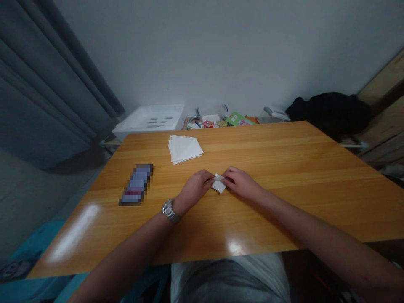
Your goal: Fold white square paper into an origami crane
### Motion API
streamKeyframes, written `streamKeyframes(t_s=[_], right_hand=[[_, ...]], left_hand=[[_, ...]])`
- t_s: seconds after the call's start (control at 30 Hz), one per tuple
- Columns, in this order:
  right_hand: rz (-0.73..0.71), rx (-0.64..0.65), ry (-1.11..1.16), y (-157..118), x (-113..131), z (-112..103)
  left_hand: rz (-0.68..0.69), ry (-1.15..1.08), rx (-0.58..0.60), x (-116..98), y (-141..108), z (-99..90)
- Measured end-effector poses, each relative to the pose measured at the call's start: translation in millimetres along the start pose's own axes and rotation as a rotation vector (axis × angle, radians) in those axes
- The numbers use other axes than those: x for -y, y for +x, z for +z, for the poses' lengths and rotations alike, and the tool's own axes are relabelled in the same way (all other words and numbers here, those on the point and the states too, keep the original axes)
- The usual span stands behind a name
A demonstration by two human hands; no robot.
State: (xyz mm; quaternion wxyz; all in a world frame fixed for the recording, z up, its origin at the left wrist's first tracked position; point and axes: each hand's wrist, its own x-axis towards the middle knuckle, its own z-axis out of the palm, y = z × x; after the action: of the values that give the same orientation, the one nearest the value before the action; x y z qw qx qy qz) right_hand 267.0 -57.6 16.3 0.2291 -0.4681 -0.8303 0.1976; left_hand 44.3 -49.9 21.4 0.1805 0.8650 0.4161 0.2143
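A small folded piece of white paper with punched holes along one edge is between my hands, just over the middle of the wooden table. My left hand, with a metal watch on its wrist, pinches the paper's left side. On the opposite side, my right hand grips the paper between thumb and fingers. Some of the fold is hidden behind the fingertips. Beyond my left hand lies a loose stack of white paper sheets, also with holes along an edge.
A pixelated phone-like rectangle lies on the table at left. Behind the far edge are a white plastic tray, a green packet or booklet and assorted small items. A black cloth-like heap is at the back right.
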Motion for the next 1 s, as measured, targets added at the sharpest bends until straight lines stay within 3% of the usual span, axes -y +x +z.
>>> streamKeyframes(t_s=[0.33, 0.63, 1.0], right_hand=[[0.062, 0.191, -0.217, 27, 9, -11], [0.137, 0.297, -0.214, 41, 12, -18], [0.150, 0.337, -0.307, 54, 15, -20]], left_hand=[[-0.080, 0.007, 0.093, 0, 12, -10.5], [-0.140, 0.051, 0.198, -5, 29, -23.6], [-0.156, 0.064, 0.168, 5, 35, -18.7]])
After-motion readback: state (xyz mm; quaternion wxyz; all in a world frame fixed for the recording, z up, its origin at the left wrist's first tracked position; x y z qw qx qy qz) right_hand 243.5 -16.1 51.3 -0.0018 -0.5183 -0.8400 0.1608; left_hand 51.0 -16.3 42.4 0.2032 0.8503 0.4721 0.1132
